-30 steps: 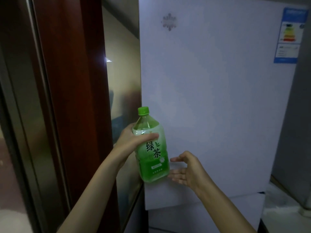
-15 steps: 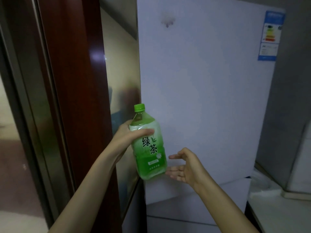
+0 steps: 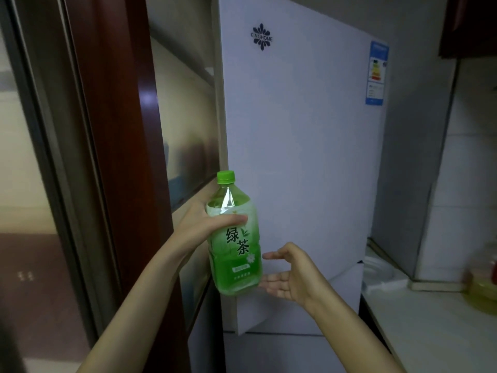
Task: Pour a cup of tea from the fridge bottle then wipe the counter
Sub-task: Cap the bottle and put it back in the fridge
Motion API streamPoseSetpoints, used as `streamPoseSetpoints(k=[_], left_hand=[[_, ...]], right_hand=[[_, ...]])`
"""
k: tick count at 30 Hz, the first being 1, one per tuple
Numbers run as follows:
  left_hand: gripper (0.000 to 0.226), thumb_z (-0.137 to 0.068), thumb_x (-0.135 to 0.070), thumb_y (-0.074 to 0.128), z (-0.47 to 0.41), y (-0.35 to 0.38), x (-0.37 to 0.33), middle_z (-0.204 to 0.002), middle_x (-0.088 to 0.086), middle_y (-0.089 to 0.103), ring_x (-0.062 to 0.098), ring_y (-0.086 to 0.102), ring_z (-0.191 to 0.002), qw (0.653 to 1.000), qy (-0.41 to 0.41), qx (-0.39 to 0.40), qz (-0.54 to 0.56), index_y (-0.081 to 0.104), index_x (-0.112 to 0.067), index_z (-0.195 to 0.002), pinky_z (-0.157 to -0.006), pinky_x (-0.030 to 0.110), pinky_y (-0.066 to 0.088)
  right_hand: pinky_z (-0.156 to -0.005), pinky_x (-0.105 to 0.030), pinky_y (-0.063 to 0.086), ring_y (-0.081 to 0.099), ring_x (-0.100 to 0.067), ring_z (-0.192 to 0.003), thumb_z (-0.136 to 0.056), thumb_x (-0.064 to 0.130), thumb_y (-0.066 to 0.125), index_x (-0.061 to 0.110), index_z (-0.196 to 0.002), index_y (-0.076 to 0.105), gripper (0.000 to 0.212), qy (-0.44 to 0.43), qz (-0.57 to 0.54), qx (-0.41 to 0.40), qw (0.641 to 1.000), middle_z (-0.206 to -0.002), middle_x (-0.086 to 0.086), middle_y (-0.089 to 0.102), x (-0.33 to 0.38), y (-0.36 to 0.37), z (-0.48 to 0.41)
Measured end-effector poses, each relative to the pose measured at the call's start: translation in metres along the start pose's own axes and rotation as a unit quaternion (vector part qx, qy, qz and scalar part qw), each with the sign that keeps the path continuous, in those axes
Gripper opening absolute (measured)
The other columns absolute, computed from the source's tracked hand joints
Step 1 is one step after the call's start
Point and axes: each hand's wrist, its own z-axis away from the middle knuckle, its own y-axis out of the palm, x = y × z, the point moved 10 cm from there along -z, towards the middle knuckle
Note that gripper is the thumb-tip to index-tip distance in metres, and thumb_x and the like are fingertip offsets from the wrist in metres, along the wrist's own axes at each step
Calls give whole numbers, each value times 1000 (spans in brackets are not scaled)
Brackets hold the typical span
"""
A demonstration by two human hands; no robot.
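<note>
Gripping the green tea bottle (image 3: 236, 254) near its shoulder, the left hand (image 3: 201, 227) lays the thumb across the front of the label, and the other fingers are curled behind it. The bottle stands almost upright, a little below the centre of the view, with its green cap (image 3: 226, 176) on and pointing to 12 o'clock. At 3 o'clock from the bottle's lower part is the right hand (image 3: 291, 275). Its palm is turned to the bottle and its fingers are straight and relaxed; whether the fingertips touch the bottle, I cannot tell. Behind both hands is the white fridge door (image 3: 301, 146), with a blue energy label (image 3: 377, 72) at 1 o'clock. The pale counter (image 3: 430, 335) lies at 4 o'clock, with a blurred yellow container (image 3: 484, 294) on it. A dark red wooden frame (image 3: 113, 130) stands at 9 o'clock.
</note>
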Motion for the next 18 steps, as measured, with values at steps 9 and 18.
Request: streamPoseSetpoints(k=[9, 18], left_hand=[[41, -62, -22, 86, 39, 41, -25, -95, 10, 76, 25, 74, -89, 1000, -2, -9, 12, 74, -14, -101, -75, 29, 57], [71, -50, -33, 91, 79, 96, -48, -98, 9, 76, 25, 74, -90, 999, -23, -41, 23, 67, -10, -113, -74, 31, 60]], right_hand=[[-75, -30, 53, 69, -36, -96, -86, 38, 47, 34, -119, 60, 35, -3, 12, 15, 1000, -104, -29, 67, 5, -33, 57], [-72, -30, 52, 62, -29, -82, -85, 35, 50, 36, -117, 58, 33, 43, -6, 55, 998, -108, -28, 62, -2, -59, 114]])
